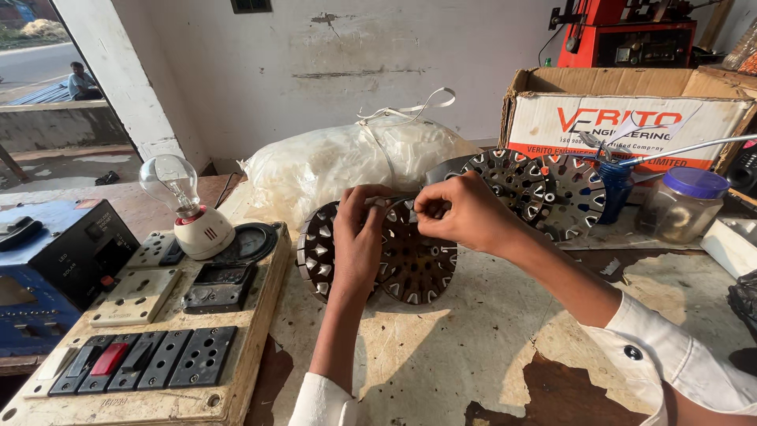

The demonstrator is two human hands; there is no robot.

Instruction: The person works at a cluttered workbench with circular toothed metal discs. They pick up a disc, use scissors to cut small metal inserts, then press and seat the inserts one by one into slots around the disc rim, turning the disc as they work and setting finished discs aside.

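**Two hands working on a slotted metal core at the bench**

Head view: The slotted round metal core (410, 260) is standing on its edge on the worn workbench (473, 355), close to the middle of the picture. All other places below are given from this core.

The left hand (356, 244) is lying over the left front of the core, with the fingers curled and pressing on its face and top rim, so it is holding the core upright. The right hand (465, 213) is sitting at the upper right edge of the core. Its thumb and fingertips are pressed together and are pinching a small pale strip (394, 202) at the top rim; what the strip is made of I cannot tell.

Just behind the core, a full white plastic bag (331, 162) is lying, tied with a white tape. To the right and behind the core, two more slotted cores (544, 189) are leaning, one overlapping the other. Further right of them a clear jar with a blue lid (682, 203) is standing, and behind them an open cardboard box (631, 110).

To the left of the core, a switch board (150, 331) with sockets, a round meter and a clear light bulb (175, 185) in a white holder is resting on the bench.
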